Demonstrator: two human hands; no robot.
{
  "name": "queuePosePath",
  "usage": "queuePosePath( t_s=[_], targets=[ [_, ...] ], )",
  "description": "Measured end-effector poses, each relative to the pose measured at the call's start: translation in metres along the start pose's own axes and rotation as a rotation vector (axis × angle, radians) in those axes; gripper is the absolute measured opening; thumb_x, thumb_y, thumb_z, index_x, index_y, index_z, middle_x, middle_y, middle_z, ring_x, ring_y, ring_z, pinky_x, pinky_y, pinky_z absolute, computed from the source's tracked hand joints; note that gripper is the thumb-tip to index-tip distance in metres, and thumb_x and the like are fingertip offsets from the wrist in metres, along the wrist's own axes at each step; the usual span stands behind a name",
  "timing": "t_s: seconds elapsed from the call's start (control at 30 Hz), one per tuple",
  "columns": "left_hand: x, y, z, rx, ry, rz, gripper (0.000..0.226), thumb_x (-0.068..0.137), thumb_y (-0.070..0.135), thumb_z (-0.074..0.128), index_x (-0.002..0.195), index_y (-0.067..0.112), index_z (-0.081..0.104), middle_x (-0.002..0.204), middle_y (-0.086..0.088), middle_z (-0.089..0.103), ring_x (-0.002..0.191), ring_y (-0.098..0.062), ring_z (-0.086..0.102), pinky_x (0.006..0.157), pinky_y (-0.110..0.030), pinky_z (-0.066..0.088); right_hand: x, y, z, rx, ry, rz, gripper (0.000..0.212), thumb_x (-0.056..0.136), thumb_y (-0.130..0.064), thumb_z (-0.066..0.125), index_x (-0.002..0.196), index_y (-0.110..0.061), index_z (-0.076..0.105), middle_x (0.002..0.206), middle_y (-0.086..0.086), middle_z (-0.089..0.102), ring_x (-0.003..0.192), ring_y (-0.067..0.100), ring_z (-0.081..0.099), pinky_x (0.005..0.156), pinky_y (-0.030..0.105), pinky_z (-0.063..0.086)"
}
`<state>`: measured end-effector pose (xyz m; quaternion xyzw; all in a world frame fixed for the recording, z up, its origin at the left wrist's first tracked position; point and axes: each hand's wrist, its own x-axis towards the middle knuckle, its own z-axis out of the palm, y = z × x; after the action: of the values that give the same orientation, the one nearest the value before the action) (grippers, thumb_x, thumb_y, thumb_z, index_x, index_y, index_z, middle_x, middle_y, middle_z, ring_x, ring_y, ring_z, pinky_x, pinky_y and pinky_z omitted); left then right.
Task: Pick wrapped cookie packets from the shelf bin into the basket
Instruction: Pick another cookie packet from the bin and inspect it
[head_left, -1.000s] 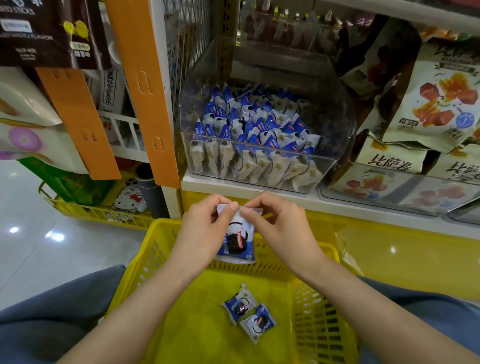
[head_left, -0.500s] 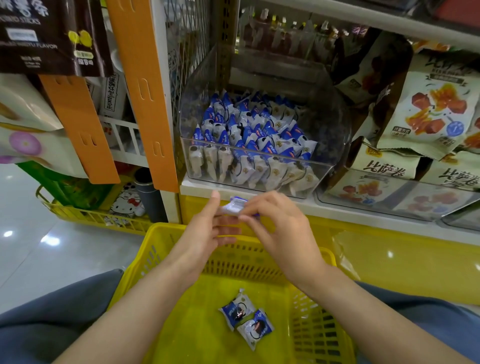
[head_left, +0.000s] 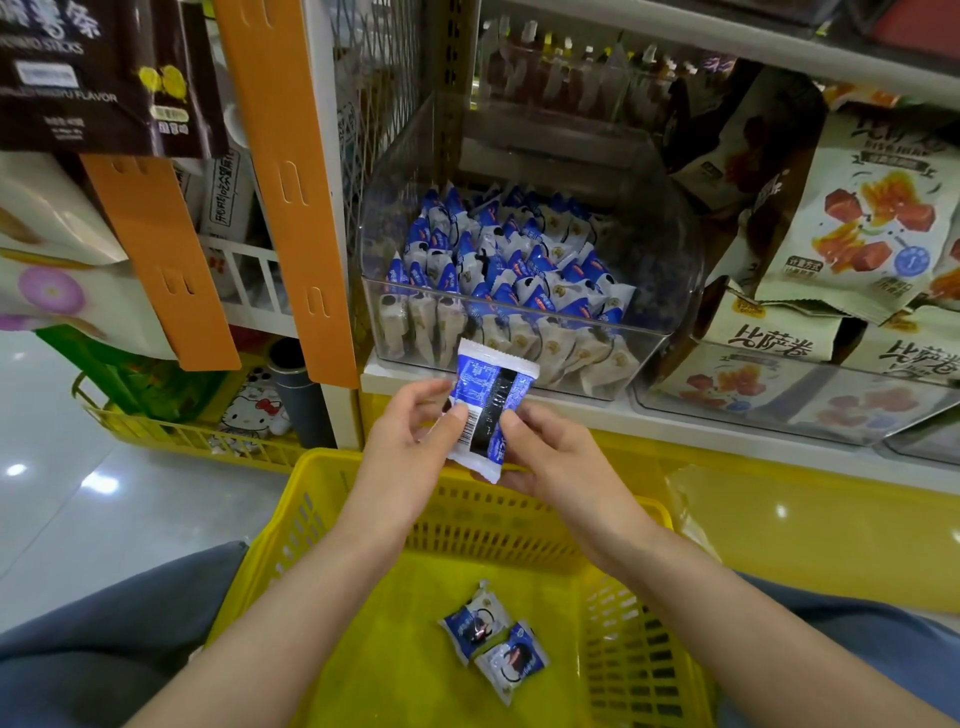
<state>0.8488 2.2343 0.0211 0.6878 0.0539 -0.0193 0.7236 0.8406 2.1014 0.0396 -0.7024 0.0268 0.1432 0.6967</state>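
Note:
A blue and white cookie packet (head_left: 488, 408) is held upright between both hands, its back with barcode facing me, above the far rim of the yellow basket (head_left: 322, 483). My left hand (head_left: 410, 452) pinches its left edge; my right hand (head_left: 556, 457) supports its right and lower edge. Two more cookie packets (head_left: 493, 642) lie on the basket floor. The clear shelf bin (head_left: 670, 291) just beyond holds several blue and white packets.
Orange price strips (head_left: 291, 197) hang left of the bin. Bags of snacks (head_left: 857, 223) fill the shelf to the right. A second yellow basket (head_left: 171, 431) sits on the glossy floor at left. My knees frame the basket.
The packet was flipped over: its front showed a second ago, then edge-on, and now its back faces me, raised slightly higher in both hands.

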Motion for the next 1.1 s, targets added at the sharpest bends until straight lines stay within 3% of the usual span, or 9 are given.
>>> queuePosePath(
  t_s=[0.07, 0.23, 0.37, 0.47, 0.53, 0.7, 0.87, 1.0, 1.1],
  targets=[
    [0.0, 0.001, 0.0, 0.157, 0.05, 0.105, 0.021, 0.087, 0.019, 0.061, 0.101, 0.033, 0.052, 0.104, 0.012, 0.06, 0.085, 0.0, 0.06, 0.069, -0.011, 0.047, 0.0, 0.0, -0.001, 0.038, 0.035, -0.003, 0.024, 0.097, -0.018, 0.045, 0.115, -0.011, 0.058, 0.102, 0.004, 0.072, 0.089, 0.013, 0.069, 0.073, 0.023, 0.056],
    [-0.007, -0.002, 0.006, 0.348, -0.025, 0.198, 0.031, 0.077, 0.021, 0.071, 0.096, 0.038, 0.053, 0.103, 0.016, 0.062, 0.096, -0.005, 0.058, 0.082, -0.025, 0.048, 0.002, 0.002, -0.001, 0.076, 0.096, 0.013, 0.024, 0.094, -0.02, 0.05, 0.113, -0.004, 0.051, 0.095, 0.007, 0.072, 0.079, 0.011, 0.069, 0.062, 0.019, 0.054],
    [-0.006, -0.005, 0.004, 0.391, -0.066, 0.214, 0.024, 0.087, 0.012, 0.059, 0.106, 0.027, 0.057, 0.104, 0.01, 0.066, 0.092, -0.001, 0.062, 0.082, -0.025, 0.053, 0.003, 0.005, 0.0, 0.033, 0.089, 0.002, 0.025, 0.092, -0.02, 0.052, 0.11, -0.005, 0.045, 0.1, 0.01, 0.07, 0.084, 0.013, 0.067, 0.08, 0.028, 0.055],
    [-0.008, -0.008, 0.002, 0.52, -0.069, 0.247, 0.028, 0.093, 0.014, 0.048, 0.118, 0.025, 0.053, 0.106, 0.008, 0.065, 0.087, 0.001, 0.061, 0.075, -0.017, 0.049, 0.004, 0.008, 0.001, 0.012, 0.084, -0.027, 0.019, 0.092, -0.016, 0.052, 0.106, -0.007, 0.042, 0.105, 0.014, 0.068, 0.085, 0.012, 0.065, 0.079, 0.029, 0.054],
    [-0.01, -0.007, 0.0, 0.645, -0.058, 0.309, 0.028, 0.094, 0.021, 0.044, 0.122, 0.028, 0.048, 0.099, 0.008, 0.064, 0.078, -0.002, 0.06, 0.067, -0.022, 0.047, 0.004, 0.01, 0.002, -0.032, 0.069, -0.06, 0.023, 0.092, -0.016, 0.053, 0.11, -0.011, 0.041, 0.107, 0.01, 0.067, 0.087, 0.009, 0.066, 0.076, 0.025, 0.055],
    [-0.008, -0.001, -0.007, 0.851, -0.022, 0.46, 0.02, 0.096, 0.028, 0.042, 0.105, 0.017, 0.056, 0.073, 0.005, 0.055, 0.067, -0.018, 0.057, 0.059, -0.036, 0.047, 0.003, 0.016, 0.002, -0.233, -0.039, -0.108, 0.035, 0.091, -0.018, 0.055, 0.123, -0.021, 0.042, 0.108, -0.003, 0.066, 0.09, 0.003, 0.066, 0.069, 0.017, 0.053],
    [-0.002, 0.001, -0.009, 0.82, 0.001, 0.416, 0.018, 0.096, 0.023, 0.042, 0.09, 0.011, 0.054, 0.063, 0.006, 0.047, 0.058, -0.016, 0.048, 0.054, -0.032, 0.038, 0.004, 0.018, 0.001, -0.34, -0.08, -0.141, 0.035, 0.092, -0.019, 0.055, 0.124, -0.025, 0.043, 0.115, 0.001, 0.064, 0.095, 0.008, 0.065, 0.07, 0.017, 0.05],
    [-0.002, 0.002, -0.01, 0.854, -0.001, 0.428, 0.018, 0.096, 0.029, 0.04, 0.085, 0.018, 0.048, 0.059, 0.01, 0.044, 0.053, -0.011, 0.045, 0.051, -0.029, 0.033, 0.004, 0.018, 0.0, -0.446, -0.105, -0.187, 0.034, 0.091, -0.019, 0.057, 0.114, -0.039, 0.042, 0.115, -0.004, 0.063, 0.1, 0.007, 0.063, 0.085, 0.026, 0.053],
    [-0.002, 0.0, -0.011, 0.842, 0.009, 0.431, 0.018, 0.096, 0.027, 0.038, 0.081, 0.02, 0.044, 0.058, 0.01, 0.043, 0.051, -0.009, 0.044, 0.049, -0.027, 0.028, 0.002, 0.017, -0.002, -0.483, -0.125, -0.218, 0.035, 0.091, -0.019, 0.057, 0.118, -0.036, 0.043, 0.112, -0.01, 0.06, 0.101, 0.001, 0.061, 0.088, 0.02, 0.05]
  ],
)
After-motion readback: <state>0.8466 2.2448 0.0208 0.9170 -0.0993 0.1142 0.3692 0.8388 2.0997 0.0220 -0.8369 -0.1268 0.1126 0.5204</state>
